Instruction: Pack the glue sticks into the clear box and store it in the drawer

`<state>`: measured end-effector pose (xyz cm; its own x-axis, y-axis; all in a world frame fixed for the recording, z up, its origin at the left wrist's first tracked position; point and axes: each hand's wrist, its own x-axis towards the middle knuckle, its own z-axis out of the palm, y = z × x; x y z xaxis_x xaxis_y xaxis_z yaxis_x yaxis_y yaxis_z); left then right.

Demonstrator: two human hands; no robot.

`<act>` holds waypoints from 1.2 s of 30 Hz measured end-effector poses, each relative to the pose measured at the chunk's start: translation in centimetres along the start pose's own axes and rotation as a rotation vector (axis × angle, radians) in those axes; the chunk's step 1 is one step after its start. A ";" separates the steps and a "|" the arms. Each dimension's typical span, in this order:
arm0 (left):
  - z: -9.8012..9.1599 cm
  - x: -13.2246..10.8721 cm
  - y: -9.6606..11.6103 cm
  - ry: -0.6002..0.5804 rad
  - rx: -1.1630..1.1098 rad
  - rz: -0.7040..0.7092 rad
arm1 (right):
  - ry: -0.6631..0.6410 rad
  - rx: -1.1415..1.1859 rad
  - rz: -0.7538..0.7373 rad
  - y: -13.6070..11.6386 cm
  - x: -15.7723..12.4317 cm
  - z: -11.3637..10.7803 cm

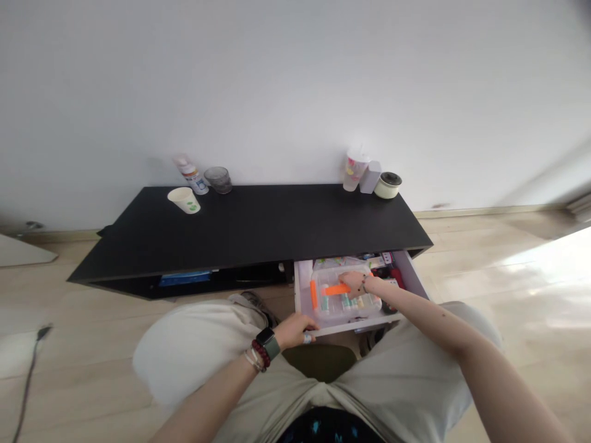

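A pulled-out drawer juts from the right part of the black cabinet. Its front edge is in the grip of my left hand, fingers curled over the rim near the left corner. Inside the drawer lies a clear plastic storage box with an orange handle and orange latches; small bottles show through its lid. My right hand reaches in from the right, its fingers closed around the right end of that handle. Other packages sit behind and beside the box, partly hidden by my right arm.
On the black cabinet top stand a paper cup, a spray can and a dark glass at left. A plastic tumbler, a grey box and a cream pot stand at right. A cable lies on the floor.
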<state>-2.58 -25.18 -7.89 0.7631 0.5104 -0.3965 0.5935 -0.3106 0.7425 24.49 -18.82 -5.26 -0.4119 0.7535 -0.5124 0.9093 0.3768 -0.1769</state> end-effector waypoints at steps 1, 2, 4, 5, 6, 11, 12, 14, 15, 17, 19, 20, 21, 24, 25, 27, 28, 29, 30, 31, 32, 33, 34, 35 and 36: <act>0.0 0.0 0.0 0.002 0.001 0.009 | -0.031 -0.007 -0.021 -0.2 0.6 0.5; 0.0 0.0 -0.1 0.002 0.002 0.017 | -0.054 -0.012 -0.039 -0.5 1.1 1.0; 0.0 0.1 -0.2 -0.001 0.008 0.025 | -0.083 -0.024 -0.061 -1.1 2.0 1.8; 0.0 0.1 -0.3 -0.002 0.012 0.024 | -0.092 -0.031 -0.068 -1.4 2.4 2.2; 0.0 0.1 -0.3 -0.002 0.014 0.022 | -0.098 -0.038 -0.074 -1.8 2.7 2.6; 0.0 0.2 -0.4 -0.016 0.011 0.027 | -0.105 -0.074 -0.090 -3.0 3.4 3.4; 0.0 0.2 -0.4 -0.020 0.007 0.027 | -0.101 -0.083 -0.092 -3.1 3.4 3.5; 0.0 0.2 -0.3 -0.024 -0.004 0.025 | -0.089 -0.102 -0.096 -3.2 3.3 3.4; -0.1 0.2 -0.3 -0.025 -0.007 0.025 | -0.082 -0.113 -0.098 -3.3 3.3 3.3; -0.1 0.2 -0.3 -0.023 -0.002 0.028 | -0.069 -0.139 -0.104 -3.5 3.0 3.3; -0.3 0.2 -0.2 -0.026 0.025 0.040 | -0.046 -0.171 -0.120 -3.7 2.8 3.2; -0.3 0.2 -0.2 -0.031 0.044 0.048 | -0.035 -0.189 -0.131 -3.8 2.7 3.2; -0.4 0.1 -0.1 -0.035 0.065 0.057 | -0.024 -0.205 -0.144 -3.9 2.7 3.2; -0.7 0.2 0.0 -0.028 0.134 0.065 | 0.001 -0.235 -0.166 -4.0 2.5 2.8; -0.9 0.2 0.0 -0.027 0.149 0.067 | 0.009 -0.237 -0.162 -3.8 2.4 2.4; -1.3 0.3 -0.1 -0.028 0.160 0.074 | 0.032 -0.232 -0.145 -3.2 2.1 1.4; -1.5 0.4 -0.2 -0.027 0.162 0.078 | 0.046 -0.227 -0.131 -2.8 1.8 0.8; -1.8 0.5 -0.3 -0.022 0.168 0.078 | 0.063 -0.220 -0.118 -2.2 1.4 0.0; -2.0 0.6 -0.4 -0.009 0.183 0.070 | 0.081 -0.213 -0.107 -1.7 0.9 -0.7; -2.3 0.7 -0.6 0.012 0.209 0.056 | 0.098 -0.205 -0.098 -1.2 0.2 -1.4; -2.6 0.8 -0.7 0.038 0.241 0.041 | 0.112 -0.196 -0.093 -0.7 -0.5 -2.0; -2.8 1.0 -0.8 0.065 0.277 0.034 | 0.128 -0.187 -0.094 -0.3 -1.3 -2.5; -3.0 1.2 -0.9 0.093 0.315 0.041 | 0.150 -0.180 -0.104 0.0 -2.0 -2.7; -3.1 1.3 -0.9 0.130 0.357 0.060 | 0.180 -0.180 -0.126 0.2 -2.7 -2.7; -3.2 1.5 -0.9 0.178 0.403 0.086 | 0.218 -0.187 -0.152 0.3 -3.2 -2.5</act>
<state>-2.81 -21.53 -7.43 0.7789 0.5884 -0.2171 0.6091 -0.6272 0.4854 25.97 -19.79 -1.56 -0.5638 0.7709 -0.2963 0.8178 0.5712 -0.0700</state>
